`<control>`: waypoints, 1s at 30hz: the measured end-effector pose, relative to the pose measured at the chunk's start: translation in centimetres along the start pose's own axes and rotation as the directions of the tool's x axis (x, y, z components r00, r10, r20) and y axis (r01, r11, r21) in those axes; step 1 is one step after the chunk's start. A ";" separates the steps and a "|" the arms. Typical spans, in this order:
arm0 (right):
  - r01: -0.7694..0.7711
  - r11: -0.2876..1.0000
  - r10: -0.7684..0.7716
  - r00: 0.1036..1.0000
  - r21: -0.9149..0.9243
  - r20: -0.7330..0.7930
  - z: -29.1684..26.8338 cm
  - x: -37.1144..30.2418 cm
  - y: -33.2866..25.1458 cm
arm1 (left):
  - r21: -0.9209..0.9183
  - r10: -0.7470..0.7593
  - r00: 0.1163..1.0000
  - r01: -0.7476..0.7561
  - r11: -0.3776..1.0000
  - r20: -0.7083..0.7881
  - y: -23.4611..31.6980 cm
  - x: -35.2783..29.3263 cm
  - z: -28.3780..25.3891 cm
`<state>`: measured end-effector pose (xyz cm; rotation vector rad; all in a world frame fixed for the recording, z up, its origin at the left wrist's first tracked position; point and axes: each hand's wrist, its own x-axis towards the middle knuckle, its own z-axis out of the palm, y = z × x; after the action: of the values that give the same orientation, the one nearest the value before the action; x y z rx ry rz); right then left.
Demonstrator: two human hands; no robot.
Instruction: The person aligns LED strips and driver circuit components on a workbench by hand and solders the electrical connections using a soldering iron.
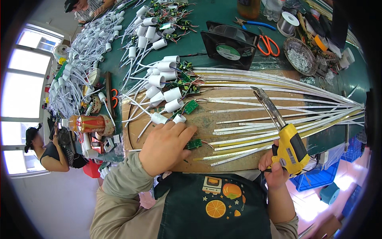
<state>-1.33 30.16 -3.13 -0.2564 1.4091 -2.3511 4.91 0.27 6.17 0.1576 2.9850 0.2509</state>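
Right hand [274, 171] grips the soldering gun [293, 149], left hand [165, 147] half-curled, hold unclear — strips [246, 85] toward the surface's [202, 116] far edge seem wired, nearer ones [234, 157] likely unfinished.

Electronics wkshop: yellow gun-shaped tool [290, 149] in R grip [275, 170], circuit bds [195, 143] nr L grip [165, 147], wire spool [288, 24] + pliers [259, 24] beyond both.

A round green label is borne by the black fan [230, 44] toward the far edge of the worktop [215, 12]. Pale lettering is printed on the red label of the bottle [85, 124] near the left edge. On the yellow gun-shaped tool [296, 148], small markings cannot be read.
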 end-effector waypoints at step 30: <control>-0.007 1.000 0.007 1.000 0.013 -0.021 0.3 0.3 -0.1 | -0.147 0.015 0.967 -0.054 0.988 -0.256 0.4 4.1 3.5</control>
<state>-1.49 29.88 -2.95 -0.2229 1.4020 -2.3633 1.44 1.70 2.32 0.1729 3.2004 0.5415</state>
